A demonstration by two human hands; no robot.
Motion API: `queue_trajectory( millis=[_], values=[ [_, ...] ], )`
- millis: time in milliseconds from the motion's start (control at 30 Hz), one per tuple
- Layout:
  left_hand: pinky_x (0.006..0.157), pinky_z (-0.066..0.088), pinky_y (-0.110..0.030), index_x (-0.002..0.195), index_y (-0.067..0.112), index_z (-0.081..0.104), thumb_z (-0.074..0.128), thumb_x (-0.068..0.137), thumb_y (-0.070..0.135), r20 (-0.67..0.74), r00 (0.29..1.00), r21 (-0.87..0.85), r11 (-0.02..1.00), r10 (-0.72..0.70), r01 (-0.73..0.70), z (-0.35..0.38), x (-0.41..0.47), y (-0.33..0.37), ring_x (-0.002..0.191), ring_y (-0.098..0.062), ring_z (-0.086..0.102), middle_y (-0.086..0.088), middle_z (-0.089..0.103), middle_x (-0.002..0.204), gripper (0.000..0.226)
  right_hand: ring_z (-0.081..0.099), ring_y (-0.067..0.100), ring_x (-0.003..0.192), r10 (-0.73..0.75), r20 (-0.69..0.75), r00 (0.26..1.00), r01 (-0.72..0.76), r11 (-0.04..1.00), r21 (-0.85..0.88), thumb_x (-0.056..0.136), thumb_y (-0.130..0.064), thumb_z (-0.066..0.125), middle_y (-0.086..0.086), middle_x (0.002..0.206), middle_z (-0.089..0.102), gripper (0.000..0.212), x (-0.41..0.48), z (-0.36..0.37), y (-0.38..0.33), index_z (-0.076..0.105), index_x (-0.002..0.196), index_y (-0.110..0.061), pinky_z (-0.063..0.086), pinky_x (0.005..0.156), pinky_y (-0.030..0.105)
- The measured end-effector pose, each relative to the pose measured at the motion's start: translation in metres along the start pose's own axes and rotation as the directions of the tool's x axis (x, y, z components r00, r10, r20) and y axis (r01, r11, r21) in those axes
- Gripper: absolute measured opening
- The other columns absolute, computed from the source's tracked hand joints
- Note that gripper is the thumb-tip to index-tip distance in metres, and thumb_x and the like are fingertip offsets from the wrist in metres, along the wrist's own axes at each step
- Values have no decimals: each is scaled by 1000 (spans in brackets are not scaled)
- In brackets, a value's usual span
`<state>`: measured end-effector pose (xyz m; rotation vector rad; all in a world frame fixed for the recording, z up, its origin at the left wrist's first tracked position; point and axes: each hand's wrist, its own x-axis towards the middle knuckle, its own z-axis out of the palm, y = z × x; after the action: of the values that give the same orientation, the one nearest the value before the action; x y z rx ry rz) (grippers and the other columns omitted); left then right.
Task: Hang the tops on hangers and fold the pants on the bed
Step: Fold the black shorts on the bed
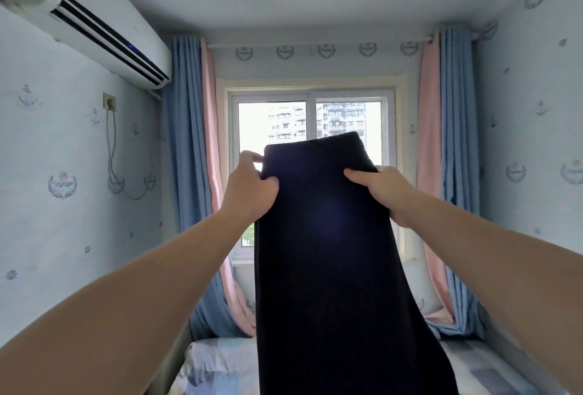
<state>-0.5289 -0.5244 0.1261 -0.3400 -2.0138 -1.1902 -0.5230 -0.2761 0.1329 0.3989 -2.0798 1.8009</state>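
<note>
You are holding a pair of dark pants (325, 252) up at arm's length, straight ahead of you, with both arms stretched forward and raised.

Your left hand (249, 186) grips the left edge of the pants just below the top hem. Its fingers are curled in tightly around the cloth, and one fingertip reaches up to touch the upper left corner.

Your right hand (383, 194) grips the right edge at about the same height. Its thumb lies flat across the front of the fabric, pointing inward. The other fingers are behind the cloth and hidden, so you cannot tell how far they are bent. Both hands are clamped on the garment, neither one loose.

The pants hang between your hands as one long dark panel. The top edge stands a little above your knuckles and slopes up to the right. The cloth widens as it falls and runs out of the bottom of the view.

Below it lies the bed (214, 366), covered with a pale patterned sheet; whether the pants touch it cannot be told.

Behind the pants is a window (273, 120) framed by blue and pink curtains (189, 154). An air conditioner (104, 22) is mounted high on the left wall.
</note>
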Motion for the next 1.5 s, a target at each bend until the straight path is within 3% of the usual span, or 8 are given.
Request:
queue_trajectory(
  millis=[233,400,633,833,1033,1133,1267,1500],
  values=[
    [55,46,-23,119,31,41,57,90,14,54,991,5,993,-122,122,30,-10,-101,73,-12,66,3,65,85,38,76,19,81,138,38,990,-137,990,-32,85,-38,77,0,93,78,40,29,43,94,66,114,-13,60,70,33],
    [55,49,-27,121,27,42,58,90,12,131,957,28,966,-258,257,74,-17,-225,70,-15,66,0,66,81,39,75,10,72,281,90,956,-272,957,-96,88,-36,74,-6,85,78,22,65,89,202,72,101,-19,54,51,19],
    [69,56,-40,104,36,45,54,84,18,292,799,108,848,-525,518,161,-36,-454,79,-16,67,5,68,87,29,74,19,89,547,118,828,-503,820,-274,91,-29,72,-1,98,77,20,134,174,415,72,107,-17,59,80,34],
    [71,56,-44,100,35,46,55,87,16,318,645,205,715,-695,669,241,-68,-651,80,-20,67,5,68,87,24,71,19,93,698,104,708,-642,699,-315,93,-29,71,-2,101,74,21,173,248,615,69,111,-18,56,84,36],
    [71,54,-39,108,27,48,53,94,21,245,621,208,666,-744,716,327,-79,-835,84,-17,64,3,66,95,15,70,21,87,707,16,707,-673,679,-294,91,-40,71,2,100,74,24,230,311,802,70,103,-19,55,68,32],
    [74,47,-32,134,21,42,48,102,42,224,602,229,642,-766,732,361,-92,-908,97,-17,61,0,61,121,39,65,23,100,692,-57,720,-664,662,-348,98,-47,58,6,120,67,39,246,338,878,59,121,-16,52,82,37],
    [103,37,-42,152,18,29,34,102,56,219,458,392,508,-862,767,391,-148,-967,134,-31,43,-8,44,151,63,31,33,146,756,-131,642,-724,541,-429,103,-53,39,4,162,28,68,222,358,954,16,159,-22,28,115,46],
    [118,24,-44,156,23,26,37,102,53,372,388,529,536,-843,658,390,-281,-962,147,-29,25,2,28,162,63,24,27,150,854,-27,519,-734,430,-525,103,-54,37,-2,165,21,67,101,345,1014,11,159,-30,24,118,46]
  ],
)
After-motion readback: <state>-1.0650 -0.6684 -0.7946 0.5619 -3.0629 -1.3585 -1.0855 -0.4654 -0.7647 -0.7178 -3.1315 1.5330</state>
